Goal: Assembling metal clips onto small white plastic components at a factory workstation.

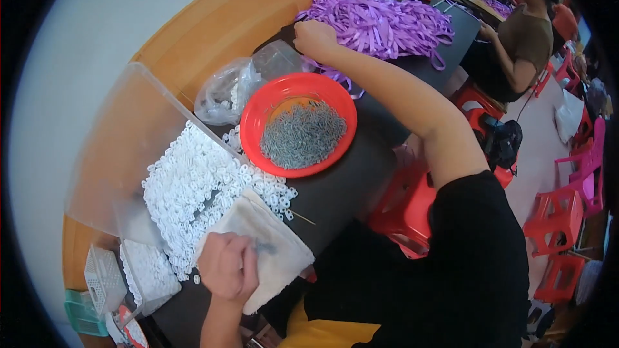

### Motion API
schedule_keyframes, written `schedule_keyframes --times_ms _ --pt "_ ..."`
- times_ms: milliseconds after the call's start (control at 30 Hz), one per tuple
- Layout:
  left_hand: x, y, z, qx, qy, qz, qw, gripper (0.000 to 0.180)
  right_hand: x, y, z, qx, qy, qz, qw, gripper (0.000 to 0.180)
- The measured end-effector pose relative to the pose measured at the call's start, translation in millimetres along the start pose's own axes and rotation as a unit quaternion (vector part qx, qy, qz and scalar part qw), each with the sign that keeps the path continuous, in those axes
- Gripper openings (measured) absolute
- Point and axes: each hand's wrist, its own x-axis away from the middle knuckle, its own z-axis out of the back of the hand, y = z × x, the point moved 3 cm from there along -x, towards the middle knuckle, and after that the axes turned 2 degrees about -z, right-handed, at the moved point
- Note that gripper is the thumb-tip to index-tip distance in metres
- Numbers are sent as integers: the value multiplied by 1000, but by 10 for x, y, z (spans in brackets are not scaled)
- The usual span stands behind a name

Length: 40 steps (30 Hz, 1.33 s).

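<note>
My left hand (227,269) is curled into a fist on an off-white cloth (277,254) that bears a grey smudge. The cloth lies partly over a heap of small white plastic pieces (187,177). My right arm stretches across the table to the left edge of a pile of purple straps (380,26). There my right hand (314,38) is closed, its fingertips mostly hidden, so what it holds cannot be made out. Between the hands stands a red bowl (345,106) with many small grey metal pieces (303,135).
A clear plastic bag (225,93) lies behind the bowl, beside a translucent upright panel (138,148). White baskets (104,277) stand at the left end of the dark table (342,193). A thin stick (303,218) lies near the cloth. Red stools (412,209) and a seated person (525,38) are to the right.
</note>
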Motion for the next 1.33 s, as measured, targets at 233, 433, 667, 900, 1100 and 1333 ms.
schedule_keyframes --times_ms 233,433,667,900,1100,1333 --pt "164 -254 -253 44 6 43 998 18 -596 69 -607 137 -129 -82 979 31" --pt "197 -401 -290 90 12 85 992 25 -903 149 -703 85 -254 -141 953 49" --pt "212 -483 -306 128 34 114 985 22 -978 261 -664 -8 -203 -175 963 53" --pt "256 -513 -301 103 42 118 987 22 -914 125 -552 -119 -85 -261 954 40" --pt "279 -431 -251 57 73 77 993 12 -730 -122 136 -84 56 -138 985 42" --pt "259 -184 -28 328 109 305 888 38 802 -974 1298 -329 -159 92 926 38"
